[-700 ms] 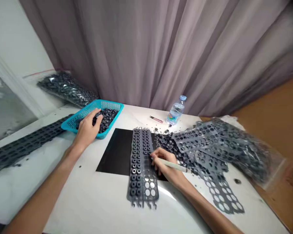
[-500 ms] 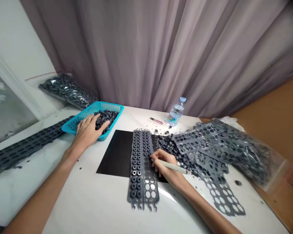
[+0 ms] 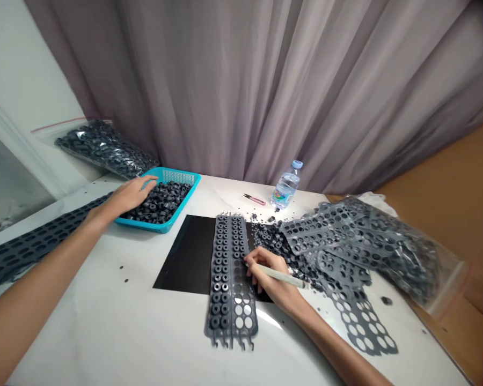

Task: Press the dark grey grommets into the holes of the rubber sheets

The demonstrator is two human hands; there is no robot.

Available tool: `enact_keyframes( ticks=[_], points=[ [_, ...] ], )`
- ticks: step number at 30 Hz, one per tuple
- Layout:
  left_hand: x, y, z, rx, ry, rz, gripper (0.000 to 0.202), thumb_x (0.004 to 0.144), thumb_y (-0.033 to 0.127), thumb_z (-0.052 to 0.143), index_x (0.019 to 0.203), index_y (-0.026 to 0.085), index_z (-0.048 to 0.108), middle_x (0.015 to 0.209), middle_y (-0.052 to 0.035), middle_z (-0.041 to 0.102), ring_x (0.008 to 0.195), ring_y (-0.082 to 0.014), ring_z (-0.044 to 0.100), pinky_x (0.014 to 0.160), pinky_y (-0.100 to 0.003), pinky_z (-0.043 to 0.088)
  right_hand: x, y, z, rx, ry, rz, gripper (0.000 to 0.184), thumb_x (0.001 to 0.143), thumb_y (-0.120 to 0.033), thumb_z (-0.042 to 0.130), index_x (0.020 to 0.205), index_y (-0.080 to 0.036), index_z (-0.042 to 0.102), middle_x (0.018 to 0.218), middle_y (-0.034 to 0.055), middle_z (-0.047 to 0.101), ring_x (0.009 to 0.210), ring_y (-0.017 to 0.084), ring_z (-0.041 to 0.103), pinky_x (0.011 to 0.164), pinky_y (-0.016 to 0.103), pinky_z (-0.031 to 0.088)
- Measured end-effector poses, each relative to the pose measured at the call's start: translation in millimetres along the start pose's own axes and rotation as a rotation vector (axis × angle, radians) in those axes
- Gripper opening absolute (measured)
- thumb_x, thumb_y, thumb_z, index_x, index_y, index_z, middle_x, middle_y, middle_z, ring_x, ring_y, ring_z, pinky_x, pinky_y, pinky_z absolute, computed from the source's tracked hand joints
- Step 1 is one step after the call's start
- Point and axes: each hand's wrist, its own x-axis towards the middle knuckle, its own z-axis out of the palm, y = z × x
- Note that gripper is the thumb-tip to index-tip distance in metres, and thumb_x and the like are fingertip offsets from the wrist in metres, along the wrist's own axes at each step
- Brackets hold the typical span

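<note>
My right hand (image 3: 271, 271) is closed round a pale pen-shaped tool (image 3: 284, 276); its tip is hidden by my fingers. The fingertips are at the right edge of a grey perforated rubber strip (image 3: 225, 279). Ring-shaped black rubber parts fill its left half and the upper right half; lower right holes are bare. Over the left side of a turquoise basket (image 3: 163, 228), my left hand (image 3: 131, 194) has its fingers stretched out, with nothing visible in them. Small black rubber parts (image 3: 165, 201) are heaped in the basket. A black mat (image 3: 181, 262) lies under the strip.
Behind the basket leans a bag of black parts (image 3: 104, 150). A long perforated strip (image 3: 44, 236) lies at left. Pink-handled snips (image 3: 254, 199) and a water bottle (image 3: 286, 186) stand back. Loose bits, punched-out strips (image 3: 366, 316) and a plastic bag (image 3: 410, 262) cover the right.
My left hand has moved from the parts heap up and left to the basket's side, uncovering more of the heap. My right hand stays by the strip with the tool. The view has shifted slightly.
</note>
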Motion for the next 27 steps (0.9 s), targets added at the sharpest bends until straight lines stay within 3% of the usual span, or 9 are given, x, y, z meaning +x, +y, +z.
enact_keyframes(
  ticks=[4,8,10,12,15,20,27],
  points=[
    [-1,18,-16.2,-0.048,0.166,0.016,0.044,0.106,0.039,0.043,0.125,0.007,0.065,0.125,-0.0121,0.072,0.110,-0.0263,0.064,0.103,-0.043,0.046,0,-2,-2,0.044,0.012,0.001,0.015,0.098,-0.032,0.056,0.092,-0.020,0.062,0.071,-0.0021,0.062,0.049,0.010,0.056,0.040,0.018,0.046],
    [-29,80,-5.8,-0.128,0.269,0.126,0.038,0.107,0.040,0.043,0.121,0.014,0.065,0.122,-0.0076,0.071,0.113,-0.0218,0.064,0.106,-0.037,0.044,2,1,-8,0.089,0.047,-0.001,0.012,0.096,-0.029,0.056,0.093,-0.020,0.062,0.071,-0.0016,0.064,0.050,0.012,0.059,0.040,0.020,0.050],
    [-55,124,11.4,-0.185,0.204,0.238,0.030,0.105,0.041,0.047,0.113,0.021,0.068,0.116,-0.0028,0.073,0.108,-0.0193,0.066,0.101,-0.031,0.048,3,2,-10,0.102,0.061,0.002,0.010,0.095,-0.028,0.057,0.093,-0.020,0.062,0.071,-0.0018,0.064,0.049,0.012,0.059,0.040,0.021,0.051],
    [-86,164,32.0,-0.320,0.001,0.400,0.024,0.105,0.038,0.050,0.109,0.023,0.068,0.110,-0.0033,0.072,0.103,-0.0201,0.067,0.096,-0.033,0.051,4,3,-12,0.117,0.068,0.011,0.008,0.093,-0.027,0.059,0.093,-0.020,0.062,0.071,-0.0021,0.064,0.048,0.012,0.059,0.040,0.021,0.052],
    [-125,200,60.5,-0.334,-0.265,0.514,0.018,0.102,0.037,0.057,0.112,0.025,0.066,0.111,-0.0033,0.067,0.105,-0.0219,0.065,0.096,-0.038,0.052,4,2,-13,0.125,0.065,0.009,0.006,0.091,-0.026,0.060,0.092,-0.020,0.061,0.071,-0.0023,0.064,0.050,0.012,0.060,0.041,0.021,0.053],
    [-147,197,80.2,-0.336,-0.402,0.530,0.028,0.100,0.036,0.062,0.126,0.028,0.060,0.115,-0.0043,0.061,0.112,-0.0243,0.061,0.099,-0.041,0.052,5,1,-15,0.079,0.051,-0.004,0.006,0.091,-0.025,0.059,0.090,-0.020,0.061,0.070,-0.0022,0.065,0.050,0.011,0.058,0.040,0.019,0.049],
    [-149,191,69.0,-0.416,-0.474,0.549,0.033,0.097,0.035,0.065,0.130,0.031,0.060,0.118,-0.0049,0.058,0.116,-0.0251,0.061,0.102,-0.042,0.051,1,-4,-15,0.068,-0.036,0.021,0.008,0.090,-0.026,0.060,0.090,-0.019,0.063,0.071,0.0002,0.068,0.053,0.011,0.059,0.043,0.018,0.046]
  ],
)
